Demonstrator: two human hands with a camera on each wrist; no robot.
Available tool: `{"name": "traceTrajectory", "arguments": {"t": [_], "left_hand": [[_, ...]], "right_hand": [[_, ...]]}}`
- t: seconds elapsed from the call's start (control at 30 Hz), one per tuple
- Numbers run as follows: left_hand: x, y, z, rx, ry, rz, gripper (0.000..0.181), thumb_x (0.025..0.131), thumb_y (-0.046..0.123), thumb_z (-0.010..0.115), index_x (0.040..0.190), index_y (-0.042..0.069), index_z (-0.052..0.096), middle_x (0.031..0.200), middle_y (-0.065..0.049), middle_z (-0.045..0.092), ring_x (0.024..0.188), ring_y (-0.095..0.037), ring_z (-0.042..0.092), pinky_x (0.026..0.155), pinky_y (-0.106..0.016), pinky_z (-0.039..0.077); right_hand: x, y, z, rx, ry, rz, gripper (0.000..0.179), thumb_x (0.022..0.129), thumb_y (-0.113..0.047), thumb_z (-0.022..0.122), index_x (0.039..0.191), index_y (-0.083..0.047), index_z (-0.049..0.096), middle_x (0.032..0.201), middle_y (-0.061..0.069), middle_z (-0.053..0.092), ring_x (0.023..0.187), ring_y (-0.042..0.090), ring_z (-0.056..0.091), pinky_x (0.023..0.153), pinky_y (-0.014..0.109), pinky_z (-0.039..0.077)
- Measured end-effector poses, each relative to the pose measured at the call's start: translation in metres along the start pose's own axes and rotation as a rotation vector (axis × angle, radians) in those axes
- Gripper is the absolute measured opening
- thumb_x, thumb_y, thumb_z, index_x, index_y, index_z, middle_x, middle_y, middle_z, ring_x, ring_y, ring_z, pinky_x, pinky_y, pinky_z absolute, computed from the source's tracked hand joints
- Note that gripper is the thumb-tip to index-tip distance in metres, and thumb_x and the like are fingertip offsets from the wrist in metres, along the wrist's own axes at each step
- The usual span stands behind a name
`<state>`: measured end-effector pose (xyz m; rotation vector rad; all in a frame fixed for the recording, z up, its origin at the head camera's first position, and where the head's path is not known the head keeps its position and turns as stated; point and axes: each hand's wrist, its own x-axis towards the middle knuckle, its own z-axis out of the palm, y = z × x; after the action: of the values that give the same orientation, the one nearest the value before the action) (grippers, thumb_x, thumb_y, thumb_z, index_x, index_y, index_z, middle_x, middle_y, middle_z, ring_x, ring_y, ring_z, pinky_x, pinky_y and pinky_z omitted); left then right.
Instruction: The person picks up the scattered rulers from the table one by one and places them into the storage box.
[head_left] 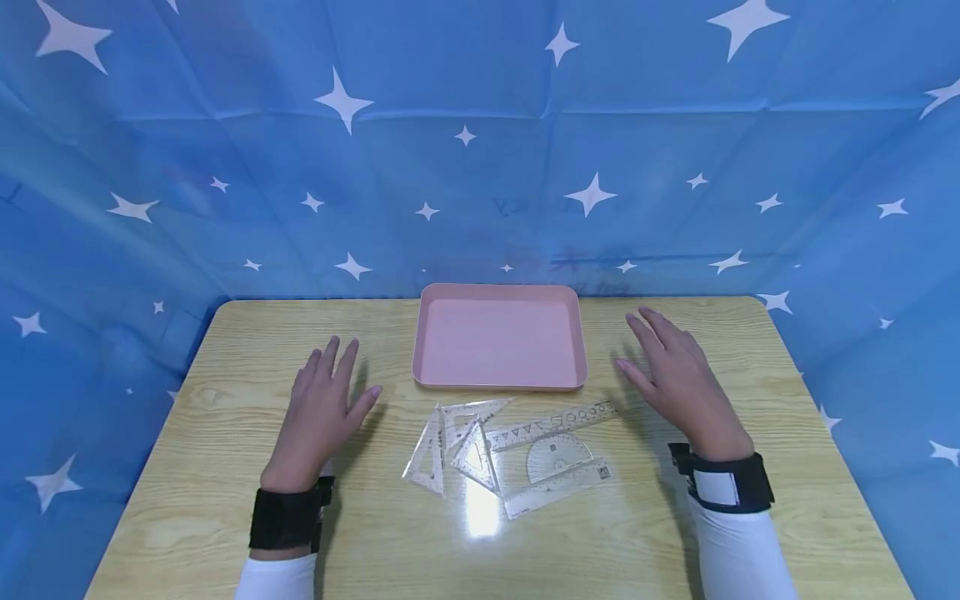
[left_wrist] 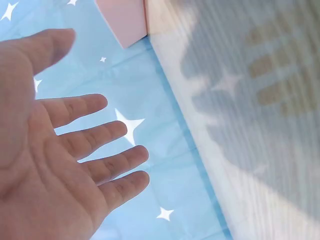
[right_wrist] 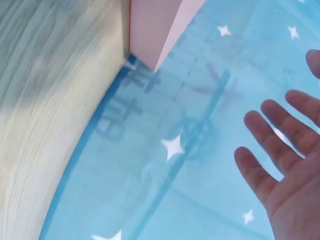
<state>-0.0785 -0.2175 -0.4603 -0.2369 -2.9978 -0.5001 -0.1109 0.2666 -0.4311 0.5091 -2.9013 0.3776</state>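
My left hand (head_left: 318, 417) hovers over the left of the table, palm down, fingers spread and holding nothing. On the other side, my right hand (head_left: 678, 383) is likewise spread out, its fingertips pointing toward the pink tray (head_left: 498, 387). Between the hands lies a loose group of clear plastic drawing tools. It includes a left set square (head_left: 439, 454), an upper set square (head_left: 472, 407) and a third set square (head_left: 486, 467), which overlap. To their right are a stencil ruler (head_left: 551, 426), a protractor (head_left: 557, 457) and a straight ruler (head_left: 558, 487). Neither hand touches them.
The pink tray stands at the far edge of the wood-grain table (head_left: 195, 517). A blue curtain with white stars (head_left: 480, 183) hangs behind the table and along both sides. Light glares off the tabletop just below the set squares.
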Motion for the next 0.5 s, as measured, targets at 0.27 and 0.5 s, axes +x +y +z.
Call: {"name": "traceTrajectory", "arguments": {"t": [0.27,0.5], "left_hand": [[-0.003,0.006,-0.002,-0.008,-0.034,0.010,0.075,0.102,0.039,0.062,0.156,-0.005,0.035,0.162,-0.034,0.027,0.147,-0.057,0.029,0.116,-0.072,0.026],[-0.009,0.007,0.005,0.028,0.011,0.056,0.067,0.099,0.032,0.068,0.146,-0.011,0.047,0.154,-0.037,0.039,0.141,-0.055,0.040,0.118,-0.063,0.031]], "right_hand": [[0.012,-0.008,0.000,-0.023,0.159,-0.186,0.064,0.094,-0.026,0.073,0.147,0.000,0.051,0.150,0.024,0.052,0.133,0.045,0.052,0.109,0.063,0.042],[0.016,-0.024,0.004,-0.052,0.221,-0.340,0.060,0.099,-0.034,0.064,0.146,0.002,0.053,0.144,0.024,0.057,0.129,0.042,0.057,0.104,0.060,0.048]]}}
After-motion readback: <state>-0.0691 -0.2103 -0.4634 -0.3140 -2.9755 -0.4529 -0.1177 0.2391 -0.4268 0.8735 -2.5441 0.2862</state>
